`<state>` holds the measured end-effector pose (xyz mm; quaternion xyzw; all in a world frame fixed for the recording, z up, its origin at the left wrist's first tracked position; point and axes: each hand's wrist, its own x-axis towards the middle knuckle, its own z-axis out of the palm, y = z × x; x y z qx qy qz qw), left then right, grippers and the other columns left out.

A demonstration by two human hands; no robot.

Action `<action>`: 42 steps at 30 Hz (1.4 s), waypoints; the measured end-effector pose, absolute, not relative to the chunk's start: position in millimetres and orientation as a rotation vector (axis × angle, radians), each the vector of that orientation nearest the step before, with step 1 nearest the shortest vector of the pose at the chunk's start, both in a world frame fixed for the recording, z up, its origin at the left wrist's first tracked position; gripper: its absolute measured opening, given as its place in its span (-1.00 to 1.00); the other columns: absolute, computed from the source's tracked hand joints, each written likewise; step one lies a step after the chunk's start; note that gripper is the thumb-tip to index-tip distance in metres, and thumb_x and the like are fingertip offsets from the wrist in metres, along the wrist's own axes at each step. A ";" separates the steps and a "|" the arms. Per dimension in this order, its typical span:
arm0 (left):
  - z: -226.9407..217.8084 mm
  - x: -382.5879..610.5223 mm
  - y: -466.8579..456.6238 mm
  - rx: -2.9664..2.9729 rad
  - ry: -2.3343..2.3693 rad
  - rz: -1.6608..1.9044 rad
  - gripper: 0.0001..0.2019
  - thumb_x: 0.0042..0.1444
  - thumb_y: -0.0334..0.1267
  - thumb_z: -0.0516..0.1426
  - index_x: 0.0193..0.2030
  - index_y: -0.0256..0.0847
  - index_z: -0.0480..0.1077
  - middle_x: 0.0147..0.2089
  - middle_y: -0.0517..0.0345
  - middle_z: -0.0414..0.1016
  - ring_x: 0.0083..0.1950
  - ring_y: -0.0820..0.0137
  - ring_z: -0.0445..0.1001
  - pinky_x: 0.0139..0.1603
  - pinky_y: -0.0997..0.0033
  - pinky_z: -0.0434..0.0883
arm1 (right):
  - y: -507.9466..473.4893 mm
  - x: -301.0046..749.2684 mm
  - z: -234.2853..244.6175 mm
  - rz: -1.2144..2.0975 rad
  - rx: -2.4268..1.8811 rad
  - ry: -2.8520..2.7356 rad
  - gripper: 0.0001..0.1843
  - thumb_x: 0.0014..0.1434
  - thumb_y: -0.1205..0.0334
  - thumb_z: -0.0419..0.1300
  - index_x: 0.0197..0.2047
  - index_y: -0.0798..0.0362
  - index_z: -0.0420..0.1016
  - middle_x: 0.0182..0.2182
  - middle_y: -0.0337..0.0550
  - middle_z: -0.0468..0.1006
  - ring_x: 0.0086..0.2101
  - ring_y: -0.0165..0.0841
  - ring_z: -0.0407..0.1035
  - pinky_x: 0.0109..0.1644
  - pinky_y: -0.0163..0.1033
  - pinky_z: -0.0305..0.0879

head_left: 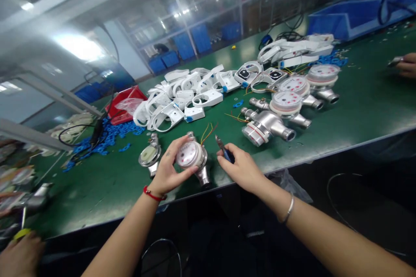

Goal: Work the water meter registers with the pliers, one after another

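Observation:
My left hand (169,169) is wrapped round a silver water meter (192,156) with a white dial and thin coloured wires rising from its top. It holds the meter just above the green bench near the front edge. My right hand (238,165) is closed on a small pair of blue-handled pliers (223,149), whose tip points up toward those wires. A second meter (150,155) with a glassy face lies just left of my left hand.
Several finished meters (287,104) and a bare metal body (264,126) lie to the right. A heap of white plastic housings (182,97) sits behind, a red bin (125,103) and blue clips (107,138) to the left. Other people's hands show at far right (407,64) and bottom left (19,255).

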<state>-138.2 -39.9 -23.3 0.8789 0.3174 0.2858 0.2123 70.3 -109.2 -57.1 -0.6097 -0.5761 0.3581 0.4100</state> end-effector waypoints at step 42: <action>-29.4 -351.4 -31.8 2.158 1.649 1.543 -0.46 -0.11 -0.04 0.30 0.05 0.08 0.32 -0.10 -0.06 0.37 0.10 -0.03 0.36 -0.10 0.02 0.53 | -29.2 -58.3 -18.9 1.445 -0.842 -1.740 -0.33 0.07 -0.10 0.19 0.17 0.07 0.25 0.09 0.05 0.33 0.05 -0.12 0.27 0.12 -0.14 0.24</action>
